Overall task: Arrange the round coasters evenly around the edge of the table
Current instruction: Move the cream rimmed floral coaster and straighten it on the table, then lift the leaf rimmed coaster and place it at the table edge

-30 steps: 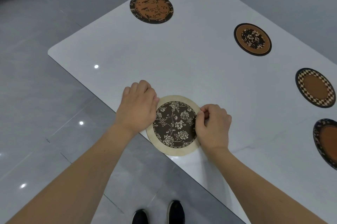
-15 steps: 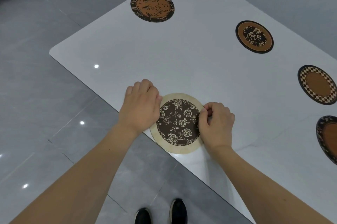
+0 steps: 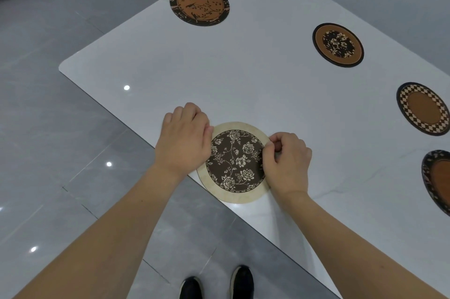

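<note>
Shoes (image 3: 216,283): two black toes at the bottom edge, standing on the grey tiled floor (image 3: 60,152).
Forearms: both bare, reaching up from the bottom corners toward the near table edge.
Table (image 3: 243,84): white and glossy, its near edge running diagonally from the left corner down to the lower right.
Rose coaster (image 3: 235,162): round, cream rim around a dark centre with pale roses; it lies flat at the near table edge, with its lower rim jutting slightly out over the floor.
Left hand (image 3: 183,138): curled, knuckles up, fingers bent against the left rim of the rose coaster and covering part of it; it grips that rim.
Right hand (image 3: 287,161): curled, thumb and forefinger pinched together on the right rim of the rose coaster.
Dark-rim coaster (image 3: 438,179): at the right border, cut off by the frame; brown centre, dark patterned rim, flat on the table.
Checker coaster (image 3: 423,108): beyond it on the right, brown centre inside a checkered ring, flat, well apart from its neighbours.
Flower coaster (image 3: 338,44): farther along the same side, brown ring around a dark floral centre.
Bird coaster (image 3: 199,3): farthest, near the far left edge of the table; orange centre with dark branch and bird shapes, dark rim.
Spacing: the four far coasters touch nothing and lie apart from each other.
</note>
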### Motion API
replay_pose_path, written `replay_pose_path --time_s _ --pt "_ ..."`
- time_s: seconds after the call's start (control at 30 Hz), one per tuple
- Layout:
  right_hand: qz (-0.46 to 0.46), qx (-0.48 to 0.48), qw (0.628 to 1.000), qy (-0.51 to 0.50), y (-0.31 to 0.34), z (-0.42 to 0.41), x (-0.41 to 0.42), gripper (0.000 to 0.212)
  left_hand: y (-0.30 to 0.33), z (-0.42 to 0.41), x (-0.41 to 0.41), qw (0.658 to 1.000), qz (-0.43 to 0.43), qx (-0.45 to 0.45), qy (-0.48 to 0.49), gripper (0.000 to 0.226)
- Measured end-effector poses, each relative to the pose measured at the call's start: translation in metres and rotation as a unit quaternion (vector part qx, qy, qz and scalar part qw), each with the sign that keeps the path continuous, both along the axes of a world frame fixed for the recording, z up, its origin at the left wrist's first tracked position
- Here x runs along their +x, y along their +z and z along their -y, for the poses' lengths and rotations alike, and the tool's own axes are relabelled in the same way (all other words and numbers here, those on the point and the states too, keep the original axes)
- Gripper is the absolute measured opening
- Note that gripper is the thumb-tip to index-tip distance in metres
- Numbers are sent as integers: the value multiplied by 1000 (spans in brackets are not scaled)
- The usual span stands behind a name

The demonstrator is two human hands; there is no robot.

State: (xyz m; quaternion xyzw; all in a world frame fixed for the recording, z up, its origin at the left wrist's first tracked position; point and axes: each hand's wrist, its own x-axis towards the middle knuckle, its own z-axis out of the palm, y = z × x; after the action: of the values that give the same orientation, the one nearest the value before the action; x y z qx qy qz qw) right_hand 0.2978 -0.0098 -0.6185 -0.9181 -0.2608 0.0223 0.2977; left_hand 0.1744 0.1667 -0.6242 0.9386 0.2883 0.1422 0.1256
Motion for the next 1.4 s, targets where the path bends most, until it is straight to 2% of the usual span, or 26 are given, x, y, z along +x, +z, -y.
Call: replay_pose_path --time_s 0.23,0.43,0.53,0.63,0.77,0.97,1.07,1.13,1.23,1.3,1.4 --pt "-1 29 1000 -1 -2 1 1 19 -2 2 -2 999 33 8 -8 11" --pt "-36 85 996 12 9 9 0 33 21 19 10 992 -57 106 -36 23" --pt "-44 125 991 20 20 36 9 34 35 42 25 987 -60 146 -26 24" --pt "-14 97 995 17 27 95 36 33 43 83 53 986 -43 162 -28 12" --pt "42 37 998 -24 37 190 89 31 48 166 114 992 -16 96 -81 14" --pt "79 -36 985 -150 42 313 160 32 51 300 214 985 -31 -127 -110 34" --pt "75 -75 977 -188 38 350 190 40 44 341 254 980 -43 -165 -98 42" --pt "44 -122 968 -215 32 368 214 50 35 361 276 984 -63 -139 -91 47" --pt "24 -170 958 -228 11 382 233 54 18 377 289 994 -59 -38 -84 50" --pt "49 -160 960 -225 0 387 237 48 8 381 292 996 -40 4 -83 49" --pt "50 -116 968 -216 -4 387 238 41 2 380 293 996 -26 11 -83 42"
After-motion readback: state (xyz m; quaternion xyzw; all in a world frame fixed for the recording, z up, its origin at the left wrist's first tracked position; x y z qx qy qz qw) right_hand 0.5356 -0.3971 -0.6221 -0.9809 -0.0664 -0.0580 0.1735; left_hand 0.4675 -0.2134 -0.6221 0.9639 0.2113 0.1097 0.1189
